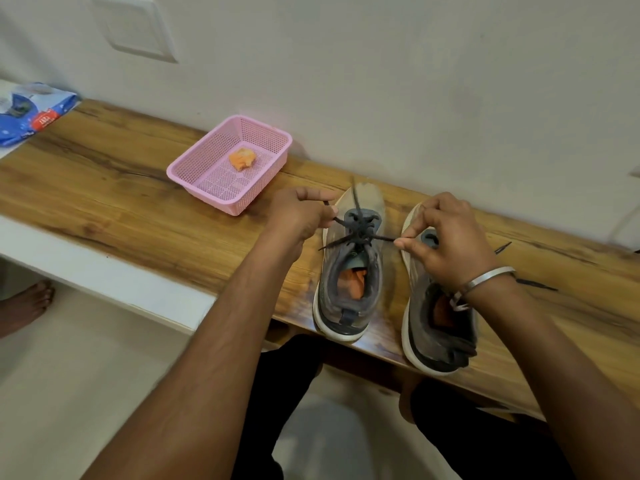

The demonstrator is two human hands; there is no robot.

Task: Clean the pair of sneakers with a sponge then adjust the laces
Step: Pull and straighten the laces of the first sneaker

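Observation:
Two grey sneakers with white soles stand side by side on the wooden shelf, toes toward the wall. Over the left sneaker (349,271) the dark laces (360,232) are pulled out sideways. My left hand (301,213) pinches one lace strand at the shoe's left side. My right hand (446,237) pinches the other strand to the right, hovering above the right sneaker (440,327) and hiding its front. An orange sponge (241,159) lies inside a pink basket (194,174) to the left of the shoes.
The wooden shelf (121,181) runs along a white wall. A blue packet (31,112) lies at the far left end. Loose dark lace ends (535,284) trail on the shelf to the right. A bare foot (27,303) shows on the floor at left.

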